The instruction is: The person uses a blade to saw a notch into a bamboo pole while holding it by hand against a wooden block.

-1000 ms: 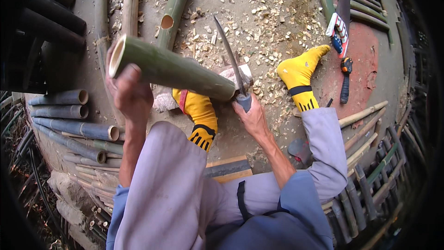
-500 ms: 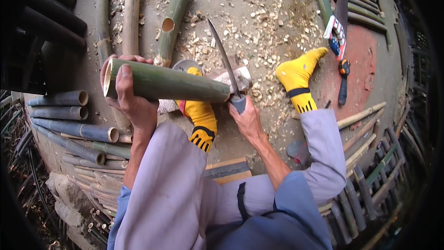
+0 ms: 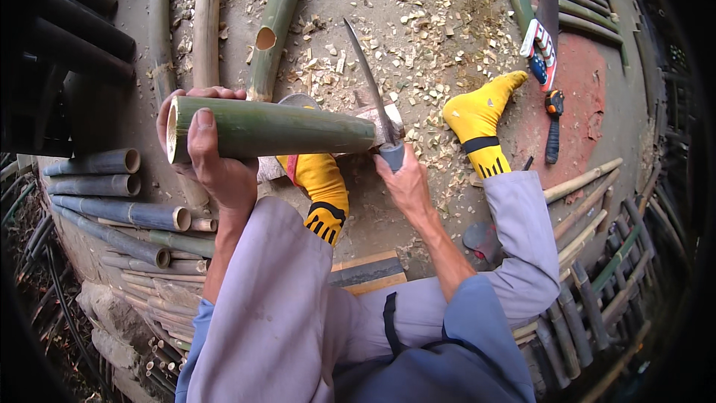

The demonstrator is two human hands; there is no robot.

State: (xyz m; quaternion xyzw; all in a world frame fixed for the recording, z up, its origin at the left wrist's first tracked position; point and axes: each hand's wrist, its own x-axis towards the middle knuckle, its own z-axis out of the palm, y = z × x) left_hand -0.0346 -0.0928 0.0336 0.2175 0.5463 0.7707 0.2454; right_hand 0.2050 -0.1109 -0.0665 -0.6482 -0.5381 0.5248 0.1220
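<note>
My left hand (image 3: 212,142) is closed round the left end of a thick green bamboo tube (image 3: 276,128), thumb pressed on the near side. The tube lies sideways over my left foot, its open cut end to the left. In my right hand (image 3: 403,179) is a knife (image 3: 368,78) with a grey handle and a long, slightly curved dark blade pointing away from me. Handle and lower blade are beside the tube's right end; whether they touch it I cannot tell. Partly hidden behind the tube is a pale wooden block (image 3: 390,121).
Wood chips (image 3: 418,37) litter the ground ahead. Another green bamboo piece (image 3: 274,37) with a hole lies beyond the tube. At the right are a handsaw (image 3: 548,15) and a tape measure (image 3: 553,103). Bamboo poles (image 3: 119,209) are stacked on the left. My feet wear yellow socks (image 3: 477,116).
My right hand and the knife have shifted slightly right and away from me. The tube's right end has risen a little in the picture, still gripped by my left hand.
</note>
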